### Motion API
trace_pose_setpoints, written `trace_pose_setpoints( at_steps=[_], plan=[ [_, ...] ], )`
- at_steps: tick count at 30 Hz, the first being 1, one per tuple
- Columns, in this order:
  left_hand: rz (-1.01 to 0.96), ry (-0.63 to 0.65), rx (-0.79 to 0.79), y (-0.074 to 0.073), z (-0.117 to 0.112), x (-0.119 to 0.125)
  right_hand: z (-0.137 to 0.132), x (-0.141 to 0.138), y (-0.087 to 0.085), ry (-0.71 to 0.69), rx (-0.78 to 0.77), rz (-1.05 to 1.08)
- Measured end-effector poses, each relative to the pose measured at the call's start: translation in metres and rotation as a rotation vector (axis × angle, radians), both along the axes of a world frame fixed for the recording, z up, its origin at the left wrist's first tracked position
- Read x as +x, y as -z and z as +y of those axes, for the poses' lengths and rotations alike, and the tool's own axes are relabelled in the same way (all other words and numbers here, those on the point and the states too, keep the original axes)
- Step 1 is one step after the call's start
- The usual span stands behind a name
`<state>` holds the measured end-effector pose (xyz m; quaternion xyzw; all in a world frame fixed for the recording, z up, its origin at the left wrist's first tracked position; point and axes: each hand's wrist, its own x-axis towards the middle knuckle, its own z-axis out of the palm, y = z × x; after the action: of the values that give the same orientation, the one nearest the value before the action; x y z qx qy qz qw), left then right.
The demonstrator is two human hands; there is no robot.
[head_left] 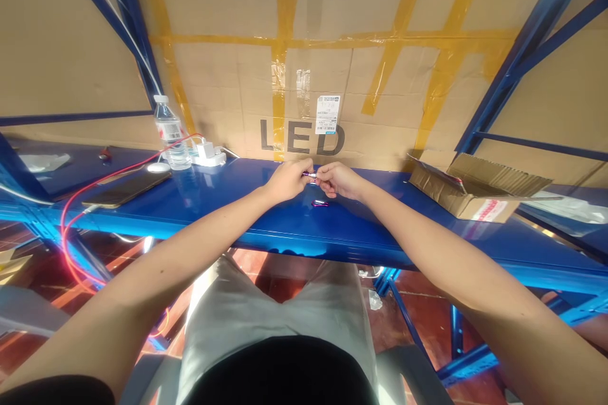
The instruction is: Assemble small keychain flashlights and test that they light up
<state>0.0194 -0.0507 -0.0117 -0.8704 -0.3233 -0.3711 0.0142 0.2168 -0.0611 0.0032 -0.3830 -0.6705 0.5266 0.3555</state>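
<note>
Both hands meet over the blue shelf top [228, 209], near the middle. My left hand [287, 181] is closed in a pinch on one end of a small, slim pink-and-silver piece [310, 175]. At its other end, the fingers of my right hand [338, 180] are closed on it too. The piece lies roughly level between the fingertips, which cover much of it; its exact kind is too small to tell. Just in front of the hands, a second small shiny pink piece [320, 203] rests on the shelf top, apart from the fingers.
An open cardboard box [468, 193] sits to the right. On the left are a water bottle [171, 136], a white power strip [208, 154], a phone [127, 188] and a red cable [104, 178]. A big taped cardboard sheet [228, 88] marked LED stands behind, between blue posts.
</note>
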Motion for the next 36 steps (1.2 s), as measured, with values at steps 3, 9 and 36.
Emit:
trace_pose_setpoints(
  at_steps=[3, 9, 36],
  plan=[
    [-0.026, 0.026, -0.068, 0.001, 0.003, 0.001, 0.001, 0.001, -0.001, -0.008, 0.047, 0.010],
    [0.091, -0.015, -0.151, 0.000, 0.007, 0.005, 0.008, 0.005, -0.003, 0.069, 0.304, -0.218],
    [0.161, -0.044, 0.011, -0.002, -0.003, 0.007, 0.004, 0.001, -0.008, 0.132, 0.399, -0.202]
  ],
)
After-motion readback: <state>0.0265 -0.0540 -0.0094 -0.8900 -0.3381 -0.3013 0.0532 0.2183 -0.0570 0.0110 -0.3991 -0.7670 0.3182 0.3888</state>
